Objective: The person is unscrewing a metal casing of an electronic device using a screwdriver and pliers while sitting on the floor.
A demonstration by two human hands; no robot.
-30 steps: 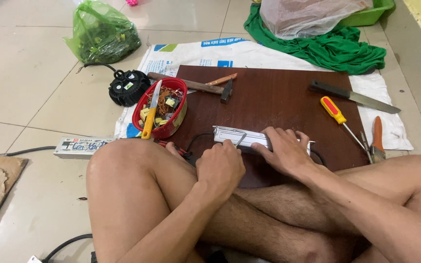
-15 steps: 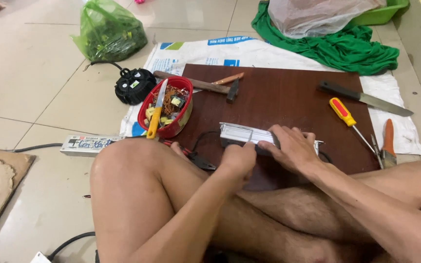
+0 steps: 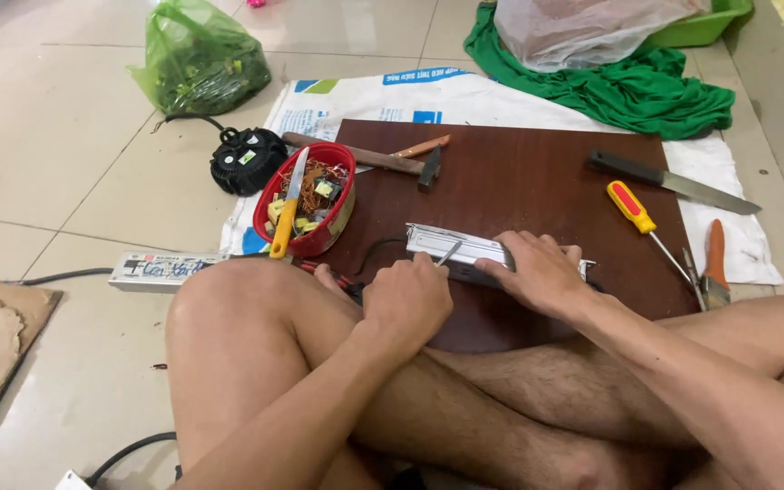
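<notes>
Now we see little change from a second ago — both hands stay on the metal box [image 3: 465,247] at the board's [image 3: 537,181] near edge. Our right hand [image 3: 542,272] presses it flat; our left hand [image 3: 407,299] grips a thin tool [image 3: 449,253] against it. Around us — tiled floor [image 3: 56,154], red bowl [image 3: 306,195], hammer [image 3: 374,159], screwdriver [image 3: 637,213].

Arms: bare to the frame edge, no sleeves, lightly haired.
Left hand [image 3: 407,299]: no glove, ring or watch.
Right hand [image 3: 537,269]: same.
Legs: bare, hairy.
</notes>
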